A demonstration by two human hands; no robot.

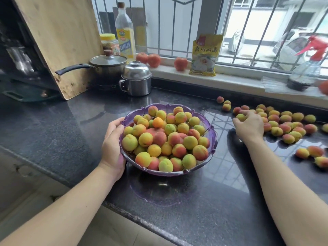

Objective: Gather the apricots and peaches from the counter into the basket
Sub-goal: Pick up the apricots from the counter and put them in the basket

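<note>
My left hand (pixel 113 144) wraps the near-left rim of the basket (pixel 213 137), thumb over the edge, so it does not slide while I load it. It sits mid-counter, already heaped with fruit. My right hand (pixel 249 126) reaches right into the loose fruit (pixel 285 129) scattered on the counter (pixel 53 121), fingers curled round one apricot (pixel 240 117) at the pile's left edge.

A red fruit (pixel 324 87) is cut off at the right edge.
</note>
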